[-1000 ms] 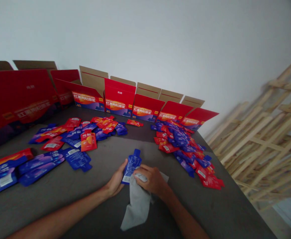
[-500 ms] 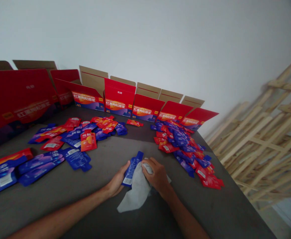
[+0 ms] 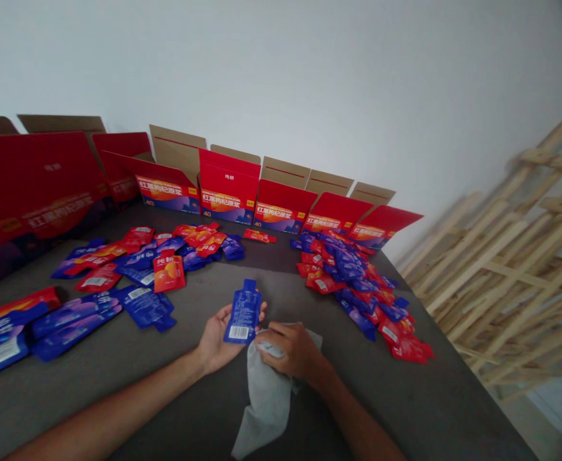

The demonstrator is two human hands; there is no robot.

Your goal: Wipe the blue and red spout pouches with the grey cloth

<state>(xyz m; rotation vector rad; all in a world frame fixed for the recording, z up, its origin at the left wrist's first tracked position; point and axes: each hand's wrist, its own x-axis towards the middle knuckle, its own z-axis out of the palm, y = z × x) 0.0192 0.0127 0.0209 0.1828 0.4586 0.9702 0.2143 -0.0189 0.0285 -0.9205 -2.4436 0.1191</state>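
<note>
My left hand (image 3: 220, 339) lies palm up and holds a blue spout sachet (image 3: 244, 312) upright across its fingers, with the barcode end lowest. Just to the right, my right hand (image 3: 291, 350) is closed on a grey cloth (image 3: 266, 400), whose loose end trails towards me over the table. The cloth touches the lower corner of the sachet. Nearest the hands lie loose blue sachets (image 3: 146, 307) on the left and a heap of red and blue sachets (image 3: 352, 282) on the right.
A dark grey table (image 3: 396, 397) carries another mixed heap of sachets (image 3: 141, 256) at the back left. Open red cartons (image 3: 225, 186) stand along its far edge against a white wall (image 3: 309, 77). Pale wooden frames (image 3: 502, 275) lean at the right, beyond the table edge.
The sachet has moved left and now stands on my upturned left palm. My right hand has drawn back towards me, and the cloth now hangs further down from it.
</note>
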